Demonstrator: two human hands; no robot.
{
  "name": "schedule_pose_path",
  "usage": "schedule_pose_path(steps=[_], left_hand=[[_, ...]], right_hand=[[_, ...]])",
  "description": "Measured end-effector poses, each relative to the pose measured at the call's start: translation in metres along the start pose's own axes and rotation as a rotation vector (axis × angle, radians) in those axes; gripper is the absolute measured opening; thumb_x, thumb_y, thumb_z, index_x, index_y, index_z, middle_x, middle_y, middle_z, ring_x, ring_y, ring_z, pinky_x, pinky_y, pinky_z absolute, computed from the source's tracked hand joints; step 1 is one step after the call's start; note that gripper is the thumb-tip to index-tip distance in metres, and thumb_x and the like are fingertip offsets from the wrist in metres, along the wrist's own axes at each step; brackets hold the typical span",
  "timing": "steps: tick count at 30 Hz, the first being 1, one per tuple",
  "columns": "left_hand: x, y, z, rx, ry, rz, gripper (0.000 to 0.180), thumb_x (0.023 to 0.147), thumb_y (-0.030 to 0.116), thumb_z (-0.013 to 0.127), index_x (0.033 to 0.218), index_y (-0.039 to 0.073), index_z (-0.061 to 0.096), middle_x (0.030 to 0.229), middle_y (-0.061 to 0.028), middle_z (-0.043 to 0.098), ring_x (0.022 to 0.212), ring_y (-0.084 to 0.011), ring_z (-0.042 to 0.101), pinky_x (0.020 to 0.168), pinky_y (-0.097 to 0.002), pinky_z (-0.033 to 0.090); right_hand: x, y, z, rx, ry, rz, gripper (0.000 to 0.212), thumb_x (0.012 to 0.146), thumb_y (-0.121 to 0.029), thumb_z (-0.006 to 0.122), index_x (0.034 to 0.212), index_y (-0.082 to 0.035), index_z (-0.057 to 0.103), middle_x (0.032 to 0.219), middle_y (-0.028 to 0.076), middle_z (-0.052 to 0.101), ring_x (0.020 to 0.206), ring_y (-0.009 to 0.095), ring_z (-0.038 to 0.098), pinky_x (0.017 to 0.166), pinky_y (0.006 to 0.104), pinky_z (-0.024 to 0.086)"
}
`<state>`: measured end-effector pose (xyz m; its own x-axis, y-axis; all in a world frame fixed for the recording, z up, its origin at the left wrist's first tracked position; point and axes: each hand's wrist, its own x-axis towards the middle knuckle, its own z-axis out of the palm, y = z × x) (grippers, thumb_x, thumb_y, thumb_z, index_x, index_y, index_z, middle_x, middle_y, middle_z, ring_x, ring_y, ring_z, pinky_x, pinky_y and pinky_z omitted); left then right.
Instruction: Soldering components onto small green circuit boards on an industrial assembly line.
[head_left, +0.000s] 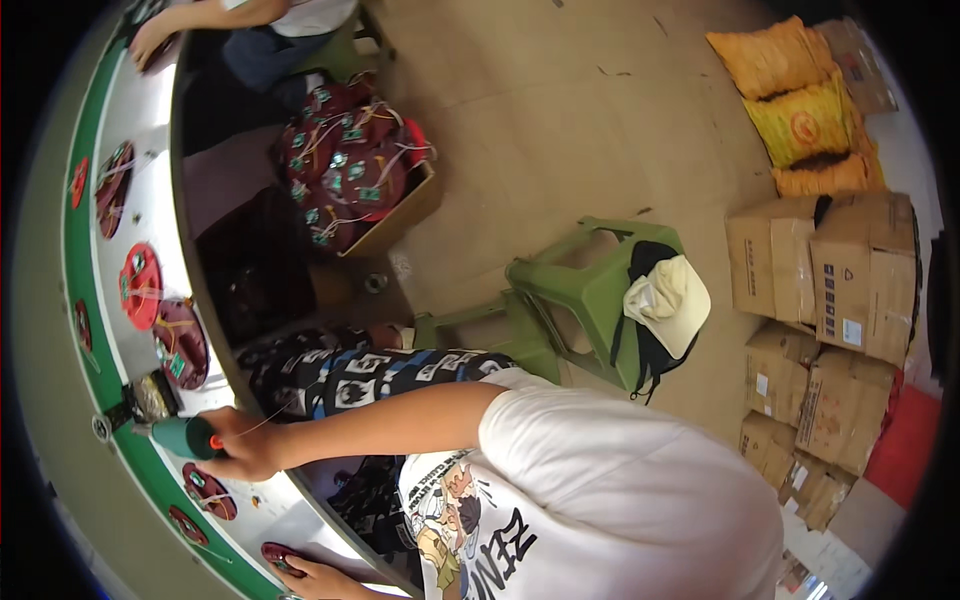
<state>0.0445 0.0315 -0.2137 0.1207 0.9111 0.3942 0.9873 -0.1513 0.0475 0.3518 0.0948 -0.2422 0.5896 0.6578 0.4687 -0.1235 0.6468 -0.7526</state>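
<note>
Held in my right hand (243,447) is a dark green, thick-bodied tool (182,437) with a red ring, which looks like an electric screwdriver; its working tip cannot be made out. My right arm stretches across to the workbench (262,508). My left hand (322,580), partly cut off by the lower edge, has its fingers closed on a round maroon housing (281,558). Another maroon housing (209,491) lies between my hands. Just beyond the tool sits a small dark box-like object (152,397). A maroon housing with a green circuit board and wires (182,345) rests farther along.
A red housing (140,285) and more maroon ones line the bench's green strip (82,250). Another person's hand (150,40) is at the far end. A carton (405,212) heaped with wired housings stands beside green stools (600,290). Cardboard boxes (855,275) and yellow sacks (795,125) stand right.
</note>
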Motion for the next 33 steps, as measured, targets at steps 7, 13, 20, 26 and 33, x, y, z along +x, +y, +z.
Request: schedule_pose_path(steps=[7,13,20,26,33], left_hand=[[0.001,0.008,0.012,-0.016,0.041,0.055,0.037,0.098,0.02,0.058,0.126,-0.004,0.063,0.117,-0.0237,0.068,0.097,-0.0363,0.068,0.086,-0.0395,0.054],[-0.004,0.022,-0.008,-0.098,0.113,0.03,0.037,0.093,0.021,0.063,0.121,-0.003,0.067,0.111,-0.0222,0.071,0.091,-0.0343,0.07,0.082,-0.0392,0.055],[0.0,0.037,-0.009,-0.09,0.233,-0.073,0.027,0.084,0.016,0.072,0.106,0.001,0.071,0.089,-0.0162,0.068,0.076,-0.0339,0.063,0.074,-0.0437,0.051],[-0.02,0.02,-0.037,-0.291,0.453,-0.269,0.017,0.084,0.003,0.068,0.101,0.0,0.068,0.096,-0.0136,0.064,0.071,-0.0243,0.058,0.064,-0.0345,0.048],[-0.029,-0.099,-0.072,-0.027,0.248,-0.347,0.013,0.079,0.005,0.067,0.092,0.003,0.069,0.092,-0.0145,0.067,0.092,-0.0357,0.061,0.084,-0.044,0.047]], right_hand=[[-0.001,0.009,-0.007,0.038,-0.025,0.04,0.024,0.082,-0.021,0.064,0.089,-0.002,0.053,0.082,0.018,0.057,0.078,0.038,0.059,0.069,0.0452,0.045],[0.002,-0.003,-0.001,0.005,-0.123,0.177,0.045,0.085,-0.03,0.063,0.119,-0.002,0.057,0.099,0.025,0.064,0.096,0.041,0.062,0.086,0.0447,0.049],[0.003,-0.02,-0.011,0.006,-0.156,0.593,0.027,0.096,-0.026,0.063,0.077,-0.007,0.066,0.057,-0.002,0.057,0.048,0.009,0.052,0.045,0.0274,0.038],[0.003,-0.022,-0.014,0.103,-0.155,0.5,0.028,0.097,-0.021,0.052,0.11,0.003,0.057,0.064,0.009,0.057,0.047,0.017,0.053,0.046,0.0299,0.045],[0.002,-0.023,-0.019,0.084,-0.259,0.512,0.03,0.097,-0.019,0.05,0.114,0.006,0.052,0.082,0.015,0.061,0.049,0.017,0.054,0.044,0.0294,0.046]])
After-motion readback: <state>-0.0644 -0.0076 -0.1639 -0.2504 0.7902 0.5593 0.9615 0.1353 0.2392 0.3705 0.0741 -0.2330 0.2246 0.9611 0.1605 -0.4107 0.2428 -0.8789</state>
